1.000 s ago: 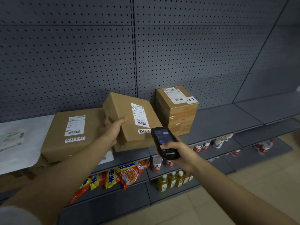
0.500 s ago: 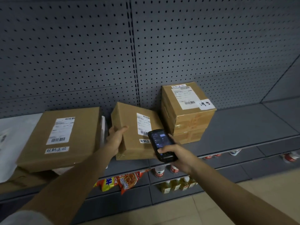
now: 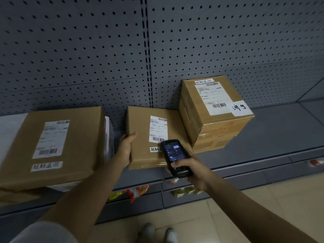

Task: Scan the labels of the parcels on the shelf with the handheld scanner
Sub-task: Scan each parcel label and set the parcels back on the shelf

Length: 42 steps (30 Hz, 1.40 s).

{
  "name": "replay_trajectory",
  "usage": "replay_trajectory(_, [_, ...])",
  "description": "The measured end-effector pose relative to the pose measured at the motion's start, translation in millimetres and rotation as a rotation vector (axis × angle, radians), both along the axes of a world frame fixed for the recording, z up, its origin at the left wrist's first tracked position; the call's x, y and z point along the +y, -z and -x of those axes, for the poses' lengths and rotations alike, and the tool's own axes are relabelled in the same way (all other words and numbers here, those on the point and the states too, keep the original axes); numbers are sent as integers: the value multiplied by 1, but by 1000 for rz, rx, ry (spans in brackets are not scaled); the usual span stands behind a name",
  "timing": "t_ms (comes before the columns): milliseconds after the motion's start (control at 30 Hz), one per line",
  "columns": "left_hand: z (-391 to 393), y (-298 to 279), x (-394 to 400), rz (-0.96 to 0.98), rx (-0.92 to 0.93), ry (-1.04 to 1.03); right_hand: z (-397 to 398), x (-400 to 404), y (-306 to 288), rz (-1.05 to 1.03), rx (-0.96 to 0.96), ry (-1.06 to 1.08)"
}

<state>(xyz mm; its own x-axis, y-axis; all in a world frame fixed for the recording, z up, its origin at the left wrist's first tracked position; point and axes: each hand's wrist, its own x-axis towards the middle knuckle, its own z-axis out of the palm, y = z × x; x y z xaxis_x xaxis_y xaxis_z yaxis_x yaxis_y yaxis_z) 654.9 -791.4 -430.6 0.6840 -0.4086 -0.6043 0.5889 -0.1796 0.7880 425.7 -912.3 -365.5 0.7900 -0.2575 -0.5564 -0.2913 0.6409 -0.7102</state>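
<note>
Three brown cardboard parcels with white labels are on the grey shelf (image 3: 273, 137). My left hand (image 3: 125, 149) grips the left edge of the middle parcel (image 3: 142, 137), which lies flat with its label facing up. My right hand (image 3: 190, 171) holds the black handheld scanner (image 3: 173, 154), screen lit, its top end over the lower right corner of that label. A large flat parcel (image 3: 77, 137) sits to the left, stacked on other items. A taller taped parcel (image 3: 220, 127) stands to the right, touching the middle one.
A grey pegboard wall (image 3: 192, 41) backs the shelf. White packages (image 3: 108, 134) lie under and behind the left parcel. Lower shelves hold snack bags (image 3: 138, 190) and drink bottles (image 3: 185, 191). My shoes (image 3: 159, 232) stand on the beige tile floor.
My left hand lowered the tilted middle parcel until it lies flat on the shelf. The scanner stayed close to its label. The view moved closer and tipped downward.
</note>
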Motion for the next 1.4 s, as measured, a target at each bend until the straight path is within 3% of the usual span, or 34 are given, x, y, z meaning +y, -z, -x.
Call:
replay_trajectory(333, [-21, 39, 0, -149, 80, 70, -18, 13, 22, 43, 57, 10])
replay_trajectory(533, [-24, 20, -5, -165, -27, 102, -25, 17, 24, 36, 90, 31])
replay_trajectory(667, [-18, -5, -6, -233, -190, 173, -27, 12, 18, 26, 96, 4])
replay_trajectory(1000, [-16, -74, 24, -388, -728, 582, -65, 34, -21, 43, -11, 19])
replay_trajectory(1233, [-63, -115, 93, -465, -1102, 368, -127, 80, -48, 0, -85, -33])
replay_trajectory(1400, [-97, -134, 154, -630, -1155, 201, -169, 118, -53, 9, -116, 1])
